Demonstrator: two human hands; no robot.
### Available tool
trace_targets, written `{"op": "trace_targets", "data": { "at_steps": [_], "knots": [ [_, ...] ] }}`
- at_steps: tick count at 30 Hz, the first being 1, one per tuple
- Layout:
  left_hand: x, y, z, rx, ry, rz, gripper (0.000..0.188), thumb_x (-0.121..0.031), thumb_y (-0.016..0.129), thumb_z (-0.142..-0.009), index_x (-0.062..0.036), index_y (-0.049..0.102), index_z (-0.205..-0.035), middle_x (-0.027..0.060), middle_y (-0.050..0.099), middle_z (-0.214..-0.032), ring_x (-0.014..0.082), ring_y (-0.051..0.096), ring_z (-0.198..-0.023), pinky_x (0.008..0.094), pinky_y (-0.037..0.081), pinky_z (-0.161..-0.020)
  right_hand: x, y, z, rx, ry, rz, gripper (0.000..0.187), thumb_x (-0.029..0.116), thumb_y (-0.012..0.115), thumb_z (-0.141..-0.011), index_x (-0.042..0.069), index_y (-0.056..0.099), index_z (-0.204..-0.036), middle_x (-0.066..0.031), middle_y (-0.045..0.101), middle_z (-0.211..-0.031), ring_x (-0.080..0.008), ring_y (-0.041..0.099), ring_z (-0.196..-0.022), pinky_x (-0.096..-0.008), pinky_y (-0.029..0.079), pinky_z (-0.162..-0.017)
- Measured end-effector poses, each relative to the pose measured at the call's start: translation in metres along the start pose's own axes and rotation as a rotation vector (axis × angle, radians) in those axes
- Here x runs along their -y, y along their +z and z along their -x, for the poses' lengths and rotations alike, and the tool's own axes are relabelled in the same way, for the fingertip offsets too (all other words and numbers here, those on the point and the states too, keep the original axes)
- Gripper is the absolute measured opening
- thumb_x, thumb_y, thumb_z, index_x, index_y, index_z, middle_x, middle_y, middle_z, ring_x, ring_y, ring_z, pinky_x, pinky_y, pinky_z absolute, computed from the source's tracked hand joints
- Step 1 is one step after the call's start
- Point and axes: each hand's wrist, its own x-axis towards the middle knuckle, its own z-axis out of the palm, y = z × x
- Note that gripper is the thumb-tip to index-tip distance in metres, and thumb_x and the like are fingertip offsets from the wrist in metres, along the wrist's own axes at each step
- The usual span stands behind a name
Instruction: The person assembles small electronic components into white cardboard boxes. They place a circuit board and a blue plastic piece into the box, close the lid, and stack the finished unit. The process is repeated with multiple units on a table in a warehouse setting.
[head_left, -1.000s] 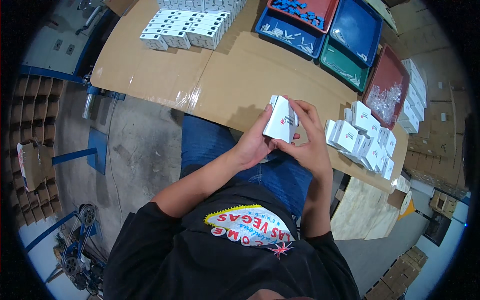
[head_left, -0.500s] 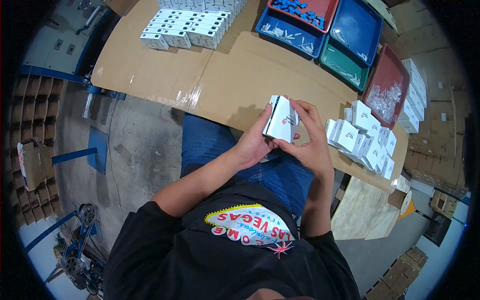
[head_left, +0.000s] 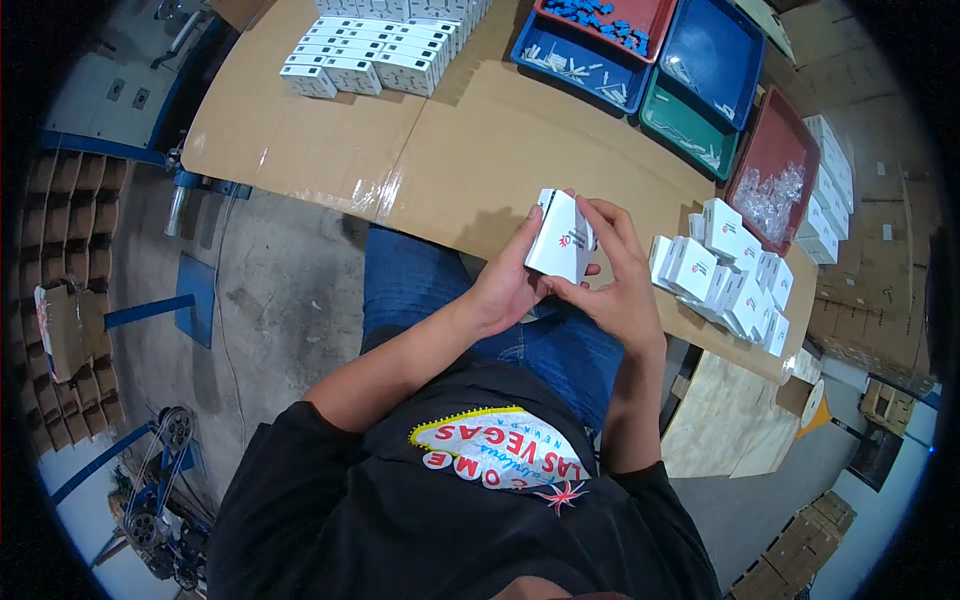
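Observation:
A small white carton [head_left: 560, 238] with a printed red mark is held over my lap, just off the table's near edge. My left hand [head_left: 506, 285] grips its left side, with the thumb along the carton's upper left edge. My right hand [head_left: 622, 285] closes on the right side, thumb at the lower corner and fingers at the upper right. A narrow dark gap shows near the carton's top left edge. What lies inside it is hidden. To the right of my right hand is a loose pile of similar white cartons [head_left: 738, 262].
The brown table [head_left: 310, 150] carries stacked white boxes [head_left: 407, 72] at the far left. Toward the far right stand a red tray [head_left: 655, 40] of blue parts, a blue tray [head_left: 590, 92] and a green tray [head_left: 665, 130] of white pieces, and a dark red tray [head_left: 775, 130] with clear plastic bags.
The dark gap along the carton's left side has narrowed as its white flap has moved closed. Both hands stay in nearly the same place.

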Motion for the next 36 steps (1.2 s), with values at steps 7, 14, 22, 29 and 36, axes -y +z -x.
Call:
{"op": "trace_targets", "data": {
  "at_steps": [7, 14, 22, 29, 36],
  "knots": [
    [0.000, 0.001, 0.001, -0.002, 0.004, 0.021, 0.066, -0.060, 0.031, -0.109, -0.0151, 0.035, -0.157, 0.0123, 0.060, -0.136, 0.0291, 0.068, -0.116, 0.0395, 0.057, -0.095, 0.004, -0.001, -0.003, 0.036, 0.011, 0.000, 0.089, 0.014, 0.088, -0.069, 0.005, 0.053, -0.149, -0.0175, 0.057, -0.145, -0.0331, 0.057, -0.133, -0.0406, 0.046, -0.110],
    [0.001, -0.002, 0.000, 0.018, -0.010, -0.028, 0.066, -0.061, 0.029, -0.109, -0.0152, 0.037, -0.156, 0.0104, 0.062, -0.136, 0.0268, 0.068, -0.117, 0.0370, 0.057, -0.093, -0.004, -0.005, -0.001, 0.029, -0.049, 0.051, 0.091, 0.014, 0.090, -0.068, 0.009, 0.052, -0.151, -0.0136, 0.056, -0.145, -0.0283, 0.062, -0.126, -0.0366, 0.057, -0.090],
    [0.002, -0.001, 0.000, -0.018, 0.006, -0.066, 0.067, -0.060, 0.026, -0.110, -0.0112, 0.039, -0.155, 0.0142, 0.063, -0.135, 0.0316, 0.068, -0.118, 0.0399, 0.057, -0.095, -0.002, -0.006, -0.001, 0.008, -0.091, 0.048, 0.089, 0.012, 0.089, -0.067, 0.006, 0.053, -0.149, -0.0162, 0.057, -0.143, -0.0340, 0.059, -0.130, -0.0395, 0.048, -0.107],
    [0.004, -0.004, 0.000, -0.008, 0.003, -0.054, 0.065, -0.060, 0.029, -0.110, -0.0141, 0.041, -0.153, 0.0106, 0.064, -0.132, 0.0269, 0.069, -0.115, 0.0366, 0.056, -0.092, -0.002, -0.004, -0.002, 0.032, -0.055, 0.040, 0.088, 0.014, 0.089, -0.069, 0.005, 0.053, -0.149, -0.0170, 0.058, -0.144, -0.0335, 0.058, -0.133, -0.0407, 0.047, -0.109],
    [0.002, -0.001, 0.000, -0.003, 0.006, -0.008, 0.064, -0.060, 0.029, -0.110, -0.0147, 0.038, -0.155, 0.0104, 0.062, -0.133, 0.0277, 0.070, -0.114, 0.0373, 0.058, -0.092, 0.001, -0.002, -0.001, 0.039, 0.005, 0.019, 0.088, 0.013, 0.088, -0.070, 0.005, 0.052, -0.150, -0.0174, 0.057, -0.145, -0.0339, 0.057, -0.134, -0.0405, 0.045, -0.110]
  ]
}}
